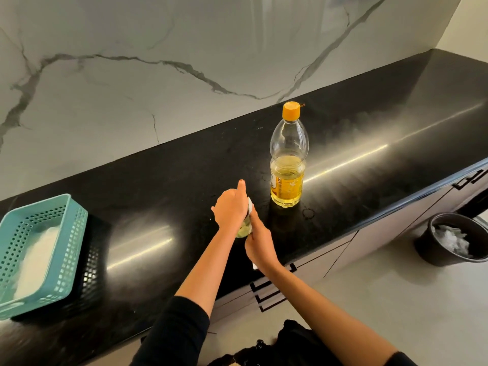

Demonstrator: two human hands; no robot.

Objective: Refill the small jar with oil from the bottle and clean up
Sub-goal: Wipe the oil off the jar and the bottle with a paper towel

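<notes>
The small jar [244, 229] sits between the two hands over the front part of the black counter [158, 180]. Only a strip of its pale yellow-green glass shows, and its top is hidden, so I cannot tell whether it stands on the surface or is held just above it. The left hand [229, 207] wraps around the jar from the left, fingers curled on it and the index finger sticking out straight toward the wall. The right hand [260, 241] comes in from the right and grips a white tissue [250, 207], pressing it against the jar's side; a scrap of the same white peeks out below that wrist. Just behind and to the right of the hands stands the bottle [289, 159], upright on the counter and apart from them, its orange cap [291, 110] on and yellow oil filling roughly its lower half. A faint ring mark [308, 213] shows on the counter near the bottle's base. Well to the left, a teal perforated basket [71, 249] rests on the counter with something white inside. Behind the counter rises a grey-veined marble wall [184, 75]. On the floor [396, 299] to the right stands a dark round bin [429, 250] holding crumpled white paper.
</notes>
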